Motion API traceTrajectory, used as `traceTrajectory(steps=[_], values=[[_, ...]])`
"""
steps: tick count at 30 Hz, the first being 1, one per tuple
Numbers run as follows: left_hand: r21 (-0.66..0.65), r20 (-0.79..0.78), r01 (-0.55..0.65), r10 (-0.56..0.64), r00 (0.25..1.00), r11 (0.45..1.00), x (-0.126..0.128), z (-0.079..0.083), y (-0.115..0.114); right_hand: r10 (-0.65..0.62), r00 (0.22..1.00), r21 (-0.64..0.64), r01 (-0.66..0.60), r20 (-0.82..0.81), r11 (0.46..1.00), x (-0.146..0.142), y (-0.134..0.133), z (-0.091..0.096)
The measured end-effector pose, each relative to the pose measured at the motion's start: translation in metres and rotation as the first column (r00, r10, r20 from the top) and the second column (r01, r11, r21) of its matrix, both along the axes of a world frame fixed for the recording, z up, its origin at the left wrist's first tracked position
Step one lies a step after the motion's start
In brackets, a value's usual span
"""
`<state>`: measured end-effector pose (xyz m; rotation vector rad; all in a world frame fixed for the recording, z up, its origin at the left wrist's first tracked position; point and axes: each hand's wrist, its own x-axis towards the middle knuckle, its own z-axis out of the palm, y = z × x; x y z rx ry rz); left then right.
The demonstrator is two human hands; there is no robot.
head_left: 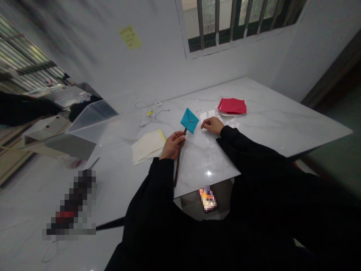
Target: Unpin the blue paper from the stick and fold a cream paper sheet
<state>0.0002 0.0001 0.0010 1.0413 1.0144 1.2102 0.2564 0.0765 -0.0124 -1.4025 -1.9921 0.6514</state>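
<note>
Left grip point(171, 146): stick point(178, 160) pinched between thumb and fingers; lower end held by desk's point(267, 124) near edge.
Blue paper point(188, 122): folded, carried at stick's top end, above mid-desk.
Right grip point(214, 125): fingers bent, held just right of blue paper, apart from it; whether anything is pinched can't be told.
Red sheets point(233, 106): piled toward far edge.
White sheets point(146, 147): laid left of left grip.

A long, plain black left sleeve point(149, 184) and a matching right sleeve point(259, 154) are worn; the left hand point(171, 145) and right hand point(213, 125) are seen bare, and the torso point(194, 244) is covered in black cloth.
</note>
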Motion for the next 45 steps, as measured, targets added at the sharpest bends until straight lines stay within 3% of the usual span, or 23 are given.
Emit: traceTrajectory(steps=[27,38,40,43,45], values=[[0.016,-0.03,0.004,-0.004,1.0,1.0,0.0,0.001,-0.001,-0.008,1.0,-0.011,0.008,0.0,1.0,-0.001,-0.003,0.004],[-0.004,-0.012,0.015,-0.015,1.0,1.0,0.0,0.0,-0.001,-0.165,0.967,0.088,0.184,-0.193,0.979,-0.005,-0.004,-0.001],[0.002,-0.014,0.009,-0.009,1.0,1.0,-0.001,0.0,-0.001,-0.102,0.984,0.041,0.109,-0.144,0.993,-0.008,-0.006,0.002],[0.021,-0.005,-0.011,0.011,1.0,1.0,-0.002,-0.002,0.0,0.094,0.996,-0.062,-0.094,-0.002,0.994,-0.01,-0.008,0.006],[0.024,0.009,-0.019,0.019,1.0,1.0,-0.002,-0.004,0.001,0.145,0.989,-0.082,-0.142,0.036,0.986,-0.01,-0.008,0.007]])
